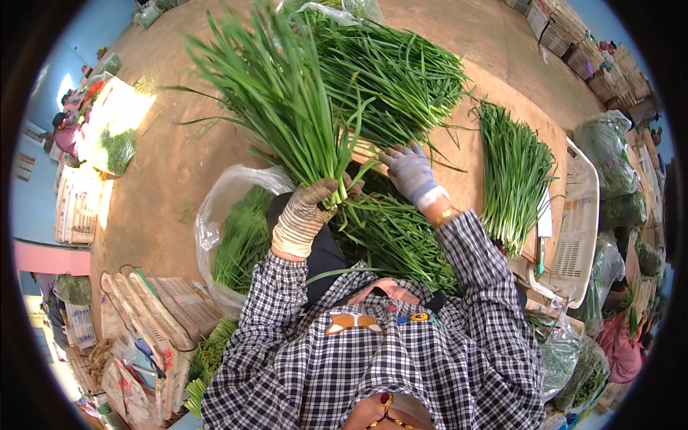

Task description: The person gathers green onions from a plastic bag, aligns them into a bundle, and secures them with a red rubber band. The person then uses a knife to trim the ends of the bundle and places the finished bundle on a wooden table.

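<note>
My left hand, in a dirty striped glove, grips an upright bunch of garlic chives by its pale stems. The leaf tips fan out up and to the left, a little blurred. My right hand, in a grey-purple glove, has its fingers apart and holds nothing. It hovers by the stem ends of a large chive pile on a wooden board; I cannot tell whether it touches them. More loose chives lie on my lap below both hands.
A neat chive bundle lies at the board's right, with a knife partly under it. Beyond is a white plastic crate. At left stand a clear bag of greens and stacked crates. Bagged greens line the right.
</note>
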The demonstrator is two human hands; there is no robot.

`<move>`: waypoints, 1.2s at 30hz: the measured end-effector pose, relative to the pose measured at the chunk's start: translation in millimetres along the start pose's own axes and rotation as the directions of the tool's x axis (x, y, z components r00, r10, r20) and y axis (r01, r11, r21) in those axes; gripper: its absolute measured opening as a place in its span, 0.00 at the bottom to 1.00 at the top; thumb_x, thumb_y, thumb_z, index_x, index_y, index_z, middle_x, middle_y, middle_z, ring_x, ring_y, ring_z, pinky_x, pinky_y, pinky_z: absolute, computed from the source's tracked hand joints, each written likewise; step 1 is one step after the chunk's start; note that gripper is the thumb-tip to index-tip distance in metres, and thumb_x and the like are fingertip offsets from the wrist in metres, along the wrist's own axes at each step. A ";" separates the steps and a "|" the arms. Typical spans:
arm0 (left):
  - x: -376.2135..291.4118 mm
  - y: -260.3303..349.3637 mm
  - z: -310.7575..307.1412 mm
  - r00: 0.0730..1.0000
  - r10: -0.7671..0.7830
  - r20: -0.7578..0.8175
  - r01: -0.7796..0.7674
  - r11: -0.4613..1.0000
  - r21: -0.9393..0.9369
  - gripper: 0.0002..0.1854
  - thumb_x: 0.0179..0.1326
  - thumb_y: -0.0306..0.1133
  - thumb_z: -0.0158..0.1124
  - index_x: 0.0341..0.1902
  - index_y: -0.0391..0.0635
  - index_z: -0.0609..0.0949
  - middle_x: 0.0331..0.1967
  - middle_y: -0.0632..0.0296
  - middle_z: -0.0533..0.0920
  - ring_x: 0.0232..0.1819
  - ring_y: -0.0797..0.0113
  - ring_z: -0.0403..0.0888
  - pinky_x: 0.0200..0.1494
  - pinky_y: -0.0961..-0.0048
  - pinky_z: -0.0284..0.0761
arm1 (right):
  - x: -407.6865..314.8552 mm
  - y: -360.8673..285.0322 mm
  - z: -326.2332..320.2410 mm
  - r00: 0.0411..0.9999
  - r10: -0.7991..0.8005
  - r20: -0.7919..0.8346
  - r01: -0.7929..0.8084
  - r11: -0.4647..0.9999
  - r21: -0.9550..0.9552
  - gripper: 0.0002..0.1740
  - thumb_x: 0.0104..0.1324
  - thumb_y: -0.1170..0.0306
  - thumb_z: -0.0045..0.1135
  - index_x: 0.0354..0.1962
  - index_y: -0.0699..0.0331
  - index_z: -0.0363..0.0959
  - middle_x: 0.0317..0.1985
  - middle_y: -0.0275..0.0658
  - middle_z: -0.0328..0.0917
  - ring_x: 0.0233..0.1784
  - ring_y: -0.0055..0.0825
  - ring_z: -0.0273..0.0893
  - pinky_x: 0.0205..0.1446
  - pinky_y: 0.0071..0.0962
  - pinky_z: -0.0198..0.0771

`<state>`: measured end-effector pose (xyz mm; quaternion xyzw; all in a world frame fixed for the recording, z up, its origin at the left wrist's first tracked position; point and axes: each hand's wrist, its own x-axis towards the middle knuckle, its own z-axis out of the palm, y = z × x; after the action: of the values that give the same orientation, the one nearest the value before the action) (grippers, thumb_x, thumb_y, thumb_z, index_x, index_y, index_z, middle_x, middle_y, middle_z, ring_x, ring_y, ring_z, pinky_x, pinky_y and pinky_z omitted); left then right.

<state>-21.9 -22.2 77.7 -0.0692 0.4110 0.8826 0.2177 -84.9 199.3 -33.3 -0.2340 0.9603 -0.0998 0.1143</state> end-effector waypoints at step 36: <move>123.3 3.3 96.4 0.708 0.232 0.668 -0.706 0.191 0.682 0.42 0.49 0.37 0.73 0.67 0.41 0.64 0.65 0.48 0.68 0.66 0.57 0.66 0.65 0.66 0.64 | -91.5 83.9 -144.6 0.734 0.420 -0.533 0.495 0.205 0.844 0.26 0.48 0.75 0.71 0.46 0.66 0.73 0.41 0.37 0.81 0.43 0.25 0.79 0.47 0.27 0.77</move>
<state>-128.3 89.1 105.8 0.3885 0.7668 0.5109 0.0086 -80.1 335.6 99.9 -0.0785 0.6308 -0.7617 -0.1258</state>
